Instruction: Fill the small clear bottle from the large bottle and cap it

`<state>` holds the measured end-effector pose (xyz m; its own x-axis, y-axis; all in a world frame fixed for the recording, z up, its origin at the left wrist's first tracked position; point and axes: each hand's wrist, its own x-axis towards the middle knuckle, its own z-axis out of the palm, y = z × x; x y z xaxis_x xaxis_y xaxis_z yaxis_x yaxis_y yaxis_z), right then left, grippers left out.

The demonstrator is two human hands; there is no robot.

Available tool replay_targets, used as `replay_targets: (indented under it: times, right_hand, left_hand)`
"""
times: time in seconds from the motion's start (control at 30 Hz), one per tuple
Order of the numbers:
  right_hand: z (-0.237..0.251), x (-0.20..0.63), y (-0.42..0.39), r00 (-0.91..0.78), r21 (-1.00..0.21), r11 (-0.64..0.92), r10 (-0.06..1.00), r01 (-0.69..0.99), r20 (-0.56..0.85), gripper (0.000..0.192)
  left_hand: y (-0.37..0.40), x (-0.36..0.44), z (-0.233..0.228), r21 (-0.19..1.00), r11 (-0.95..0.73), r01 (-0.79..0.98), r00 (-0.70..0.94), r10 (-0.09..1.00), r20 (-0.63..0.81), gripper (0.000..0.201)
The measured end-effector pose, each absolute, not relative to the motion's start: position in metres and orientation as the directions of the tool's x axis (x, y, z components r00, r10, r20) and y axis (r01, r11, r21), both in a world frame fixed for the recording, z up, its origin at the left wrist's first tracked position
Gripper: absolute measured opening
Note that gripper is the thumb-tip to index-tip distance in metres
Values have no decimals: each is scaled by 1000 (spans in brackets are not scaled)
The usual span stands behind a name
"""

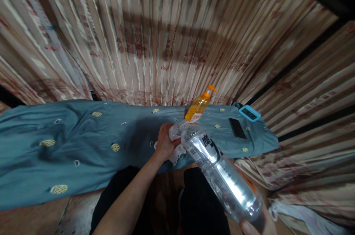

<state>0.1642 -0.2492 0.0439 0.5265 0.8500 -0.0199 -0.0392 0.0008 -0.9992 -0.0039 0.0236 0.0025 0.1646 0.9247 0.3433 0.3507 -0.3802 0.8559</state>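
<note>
A large clear plastic bottle with dark lettering lies slanted in the air, its base toward me at the lower right. My right hand is closed around the base end, partly hidden by the bottle. At the upper end, my left hand is closed, with a crumpled white tissue-like piece showing below and beside it. Clear, crinkled plastic sits by the left fingers; I cannot tell whether it belongs to the bottle. Just beyond stands an orange pump bottle, partly filled with yellow-orange liquid.
A teal cloth with pineapple prints covers the long, narrow surface. On its right part lie a dark phone and a blue-framed device. Patterned curtains hang behind and to the right. A white plastic bag is at the lower right.
</note>
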Motion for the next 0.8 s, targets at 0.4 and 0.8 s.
replay_targets:
  times: [0.4,0.8]
  right_hand:
    - [58,158,-244,553,-997,-18,832,80,30,75]
    - [56,165,-246,595,-994,-30,803,102,37,84]
  left_hand:
    - [24,-4,3,851,-399,340,167,917,363,55]
    - [24,-4,4,857,-395,331,174,918,356,54]
